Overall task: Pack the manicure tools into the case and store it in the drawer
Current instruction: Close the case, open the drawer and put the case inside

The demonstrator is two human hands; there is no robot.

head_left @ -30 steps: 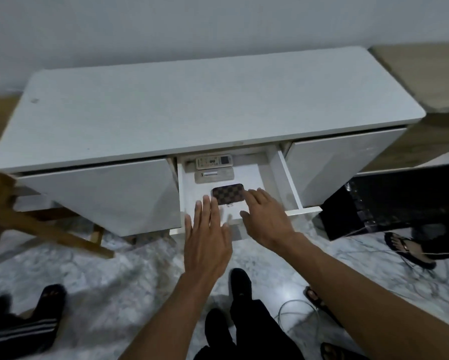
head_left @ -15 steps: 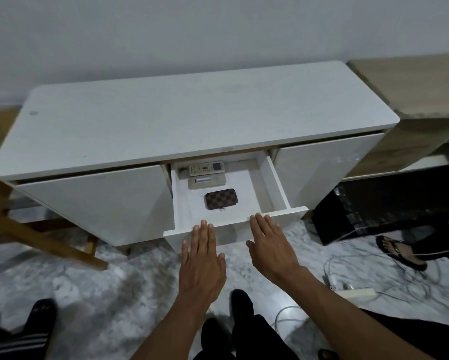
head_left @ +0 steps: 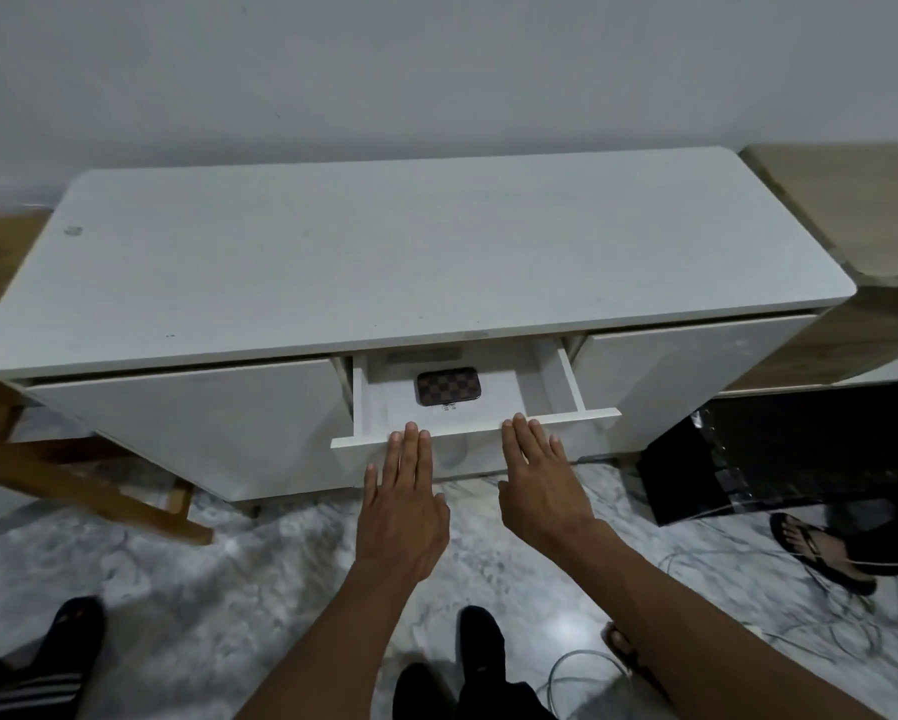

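Drawer (head_left: 475, 429): further in than half a second ago, its back part now under the white cabinet (head_left: 410, 262) top; both hands have followed it forward.
Checkered manicure case (head_left: 449, 386): lying flat on the drawer floor, left of centre; closed, as far as the dim view allows.
Left hand (head_left: 403, 511), right hand (head_left: 543, 491): fingers straight, tips at the front rim, set apart; no grip taken, nothing held.
Step in hand: closing the drawer.
Advice: push evenly with both hands, square to the front, so the drawer runs straight without jamming.
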